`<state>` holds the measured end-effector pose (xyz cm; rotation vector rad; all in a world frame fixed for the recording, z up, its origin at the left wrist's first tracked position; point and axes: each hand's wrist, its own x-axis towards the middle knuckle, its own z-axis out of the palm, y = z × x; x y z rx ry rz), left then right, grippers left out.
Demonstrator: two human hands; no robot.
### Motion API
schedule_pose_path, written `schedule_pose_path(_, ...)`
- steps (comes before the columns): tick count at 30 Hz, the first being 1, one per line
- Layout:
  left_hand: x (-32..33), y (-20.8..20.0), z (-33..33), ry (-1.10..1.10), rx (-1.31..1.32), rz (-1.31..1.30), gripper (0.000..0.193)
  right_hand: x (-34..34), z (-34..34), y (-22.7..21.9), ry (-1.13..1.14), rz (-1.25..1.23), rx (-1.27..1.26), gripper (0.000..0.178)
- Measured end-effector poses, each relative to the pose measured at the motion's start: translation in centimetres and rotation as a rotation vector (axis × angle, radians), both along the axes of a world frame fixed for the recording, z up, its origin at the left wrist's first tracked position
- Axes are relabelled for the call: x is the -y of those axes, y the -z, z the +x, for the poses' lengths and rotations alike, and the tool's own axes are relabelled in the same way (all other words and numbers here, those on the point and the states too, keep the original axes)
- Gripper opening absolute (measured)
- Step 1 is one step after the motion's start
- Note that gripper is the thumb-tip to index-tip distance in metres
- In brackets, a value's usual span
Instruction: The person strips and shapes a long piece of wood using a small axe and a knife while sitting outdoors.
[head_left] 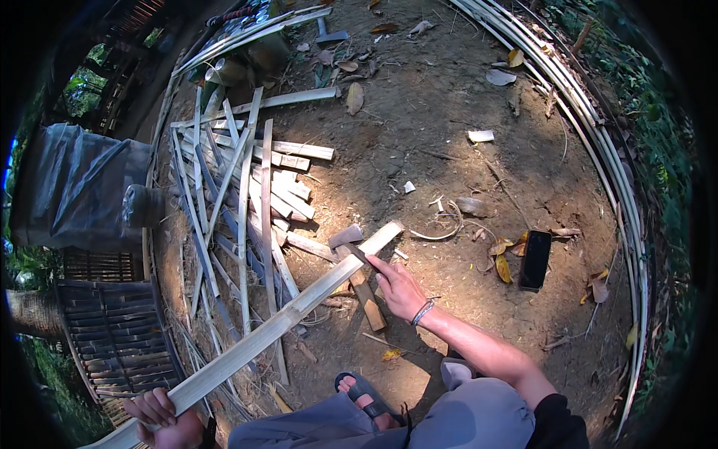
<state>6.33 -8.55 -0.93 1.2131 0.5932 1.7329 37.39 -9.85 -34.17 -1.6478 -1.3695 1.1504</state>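
A long pale bamboo strip [280, 323] slants up from the lower left to the middle. My left hand [168, 420] is wrapped round its lower end. Close to the upper end, my right hand [400, 289] holds a dark, narrow, blade-like tool [357, 253] that lies across the strip. My index finger stretches along it; the hand hides the rest of the tool. Beneath the strip, a wooden bar [368, 301] slopes toward my foot, and a grey block-like piece [345, 236] shows just beyond the strip. I cannot tell whether these two are joined.
Split bamboo strips [243, 187] lie in a loose pile at left. A black phone [535, 260] rests on the dirt at right, near dry leaves. Long thin poles [598, 142] curve along the right. A hammer-like tool [329, 35] lies far off. A slatted bamboo seat [116, 329] stands left.
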Motion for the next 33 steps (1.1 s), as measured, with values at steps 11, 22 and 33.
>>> schedule_pose_path(11, 0.2, -0.2, -0.5, -0.008, -0.003, 0.0, 0.024, 0.6, -1.6, -2.8, 0.008, 0.095, -0.104, 0.043)
schedule_pose_path(22, -0.1, -0.2, 0.3, -0.014, 0.011, 0.013, 0.023, 1.5, -0.1, -2.2, 0.017, -0.035, -0.036, 0.061)
schedule_pose_path(33, 0.2, -0.4, 1.0, 0.004, -0.001, 0.019, 0.024, 4.2, 1.4, -0.6, 0.098, -0.056, -0.107, 0.05)
